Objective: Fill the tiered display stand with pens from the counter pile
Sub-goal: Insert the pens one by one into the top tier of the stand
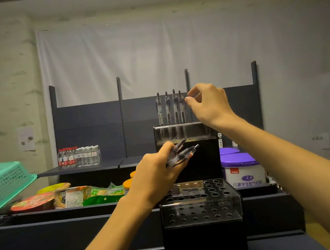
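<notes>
The tiered display stand (200, 209) is black with clear perforated tops and stands straight ahead of me. Several pens (170, 107) stand upright in a row in the holes of its top tier (197, 130). My right hand (209, 103) is raised just right of that row, its thumb and forefinger close together beside the rightmost pen, with nothing visibly held. My left hand (157, 175) grips a bundle of clear pens (181, 153) in front of the stand's middle. The lower tier's holes hold no pens. The counter pile is not in view.
Purple-lidded white tubs (243, 169) stand right of the stand. Snack packets and an instant-noodle bowl (33, 202) lie at the left, with orange-lidded jars (129, 185) behind my left wrist. A green basket (2, 184) juts in at the far left. Water bottles (79, 157) stand on the rear shelf.
</notes>
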A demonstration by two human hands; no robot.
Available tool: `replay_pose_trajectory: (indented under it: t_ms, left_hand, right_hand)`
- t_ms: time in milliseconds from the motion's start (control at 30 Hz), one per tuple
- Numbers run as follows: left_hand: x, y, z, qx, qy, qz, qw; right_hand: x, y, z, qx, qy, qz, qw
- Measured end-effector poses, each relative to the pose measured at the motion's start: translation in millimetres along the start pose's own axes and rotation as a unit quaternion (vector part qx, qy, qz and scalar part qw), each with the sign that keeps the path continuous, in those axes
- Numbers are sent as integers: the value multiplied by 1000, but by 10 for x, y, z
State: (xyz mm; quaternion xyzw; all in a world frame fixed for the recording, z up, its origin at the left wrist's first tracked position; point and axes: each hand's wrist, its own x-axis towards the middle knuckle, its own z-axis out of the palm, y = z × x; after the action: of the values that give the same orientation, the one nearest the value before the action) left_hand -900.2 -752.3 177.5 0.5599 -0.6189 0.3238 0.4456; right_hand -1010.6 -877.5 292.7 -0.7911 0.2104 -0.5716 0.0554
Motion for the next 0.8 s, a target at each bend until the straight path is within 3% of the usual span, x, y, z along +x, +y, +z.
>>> replay_pose_trajectory:
  t_ms: [100, 267, 533, 800]
  left_hand:
    - [47, 41, -17, 4, 9, 3, 1000]
    - [97, 155, -17, -7, 44, -4, 999]
    - [127, 243, 40, 7, 82, -1, 997]
    - [144, 279, -62, 8, 60, -8, 998]
  right_hand:
    - [-221, -33, -159, 40, 4, -20, 999]
    - [-568, 25, -290, 133, -81, 9, 988]
    - [-857, 37, -396, 313, -222, 128, 914]
    - [-932, -73, -353, 375, -217, 176, 884]
